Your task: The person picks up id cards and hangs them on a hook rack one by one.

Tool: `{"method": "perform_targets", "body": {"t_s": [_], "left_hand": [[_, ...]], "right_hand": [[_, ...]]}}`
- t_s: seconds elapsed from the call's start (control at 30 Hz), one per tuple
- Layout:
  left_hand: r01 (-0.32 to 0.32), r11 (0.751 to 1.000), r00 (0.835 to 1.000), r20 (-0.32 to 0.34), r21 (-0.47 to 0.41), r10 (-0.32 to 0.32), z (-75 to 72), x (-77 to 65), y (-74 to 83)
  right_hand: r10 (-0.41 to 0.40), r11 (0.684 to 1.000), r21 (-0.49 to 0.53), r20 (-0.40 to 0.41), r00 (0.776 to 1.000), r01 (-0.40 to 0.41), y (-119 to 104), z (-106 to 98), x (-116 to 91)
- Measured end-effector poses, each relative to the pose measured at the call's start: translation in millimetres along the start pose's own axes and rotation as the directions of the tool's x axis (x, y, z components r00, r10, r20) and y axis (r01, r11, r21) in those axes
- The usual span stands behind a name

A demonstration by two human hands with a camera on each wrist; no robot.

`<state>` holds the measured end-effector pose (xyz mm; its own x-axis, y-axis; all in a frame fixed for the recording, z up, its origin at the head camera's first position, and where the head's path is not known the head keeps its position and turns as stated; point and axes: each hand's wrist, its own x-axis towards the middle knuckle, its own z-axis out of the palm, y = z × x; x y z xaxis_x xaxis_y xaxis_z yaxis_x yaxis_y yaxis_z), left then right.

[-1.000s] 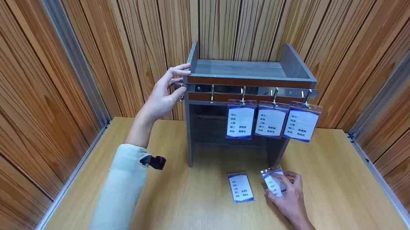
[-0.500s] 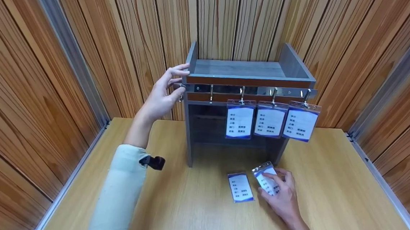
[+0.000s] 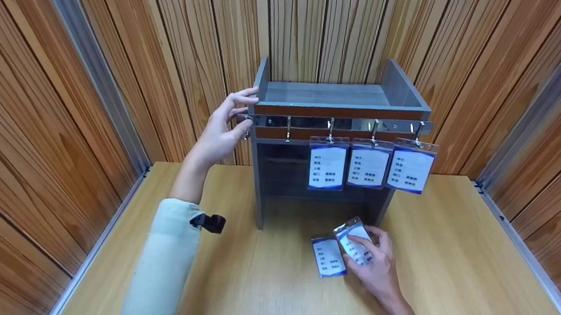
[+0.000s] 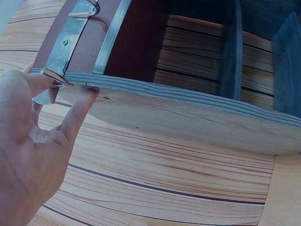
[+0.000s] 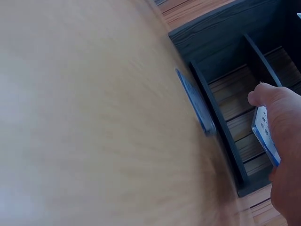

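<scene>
The thumb and fingers of the right hand [image 3: 376, 268] pinch a clear pouch [image 3: 354, 230] with a white and blue card in it, in front of the gray shelf [image 3: 406, 89]. The left hand [image 3: 218, 136] has its thumb and fingers wide apart, touching the shelf's left side. Just beside the right hand, another pouch [image 3: 328, 259] with a card inside lies on the table [image 3: 251, 294]. Three hanging pouches [image 3: 368, 166] are on hooks, each with a card inside.

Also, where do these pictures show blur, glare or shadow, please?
Head view: hanging badges slightly soft, shadow on the tabletop beside the left sleeve; left wrist view: bluish tint, gleam on the metal hook rail; right wrist view: tabletop smeared by blur, pale at left.
</scene>
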<state>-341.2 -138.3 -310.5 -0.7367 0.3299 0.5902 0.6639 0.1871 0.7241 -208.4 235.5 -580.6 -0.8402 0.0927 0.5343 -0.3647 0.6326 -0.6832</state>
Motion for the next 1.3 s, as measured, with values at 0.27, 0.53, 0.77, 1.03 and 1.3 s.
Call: {"method": "perform_targets", "body": {"t_s": [0.27,0.53,0.77,1.03,1.3], "left_hand": [[-0.003,1.000,1.000,0.001,-0.001,0.003,0.1,1.4,-2.4],[-0.003,1.000,1.000,0.003,-0.001,0.003,0.4,1.2,-1.1],[-0.012,1.000,1.000,-0.001,-0.006,0.012,0.6,1.2,-1.2],[-0.006,1.000,1.000,0.000,-0.001,0.006,0.1,0.7,-1.5],[-0.002,1.000,1.000,0.000,-0.001,0.002,0.4,0.8,0.1]], "right_hand": [[-0.047,0.998,0.039,-0.014,0.999,0.048,-8.3,12.0,1.8],[-0.038,0.999,0.039,0.000,0.999,0.038,-20.8,22.2,4.5],[-0.124,0.992,0.018,-0.029,0.992,0.125,-28.5,28.9,9.5],[-0.178,0.984,-0.001,-0.035,0.983,0.179,-36.9,33.2,12.0],[-0.205,0.978,0.027,-0.034,0.978,0.206,-48.4,38.1,14.3]]}}
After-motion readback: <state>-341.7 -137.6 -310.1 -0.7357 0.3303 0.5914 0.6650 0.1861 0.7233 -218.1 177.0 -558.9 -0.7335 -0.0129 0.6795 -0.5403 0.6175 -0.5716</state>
